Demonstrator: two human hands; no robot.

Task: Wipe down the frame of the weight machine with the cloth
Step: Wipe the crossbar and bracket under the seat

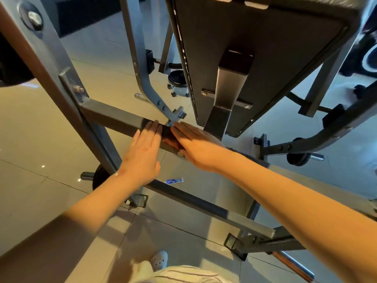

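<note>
You have two hands on one grey crossbar (118, 119) of the frame, middle of the picture. Its long axis slants from the bolted upright (51, 58) at the left down toward the lower right, passing under the one padded bench (265, 48) that fills the upper right. Your left hand (142, 152) lies flat on the bar, fingers straight and together, pointing up the picture. Your right hand (195, 146) also presses flat, fingers straight and aimed to the upper left, thumb down the near face. Between them the cloth (168, 134) shows only as one dark fold on the bar; its edges cannot be made out. A second bar (204, 203) runs along the floor lower down, parallel. One small tube (174, 181) lies on the tiles beside it, and one white shoe (159, 260) shows at the bottom.
</note>
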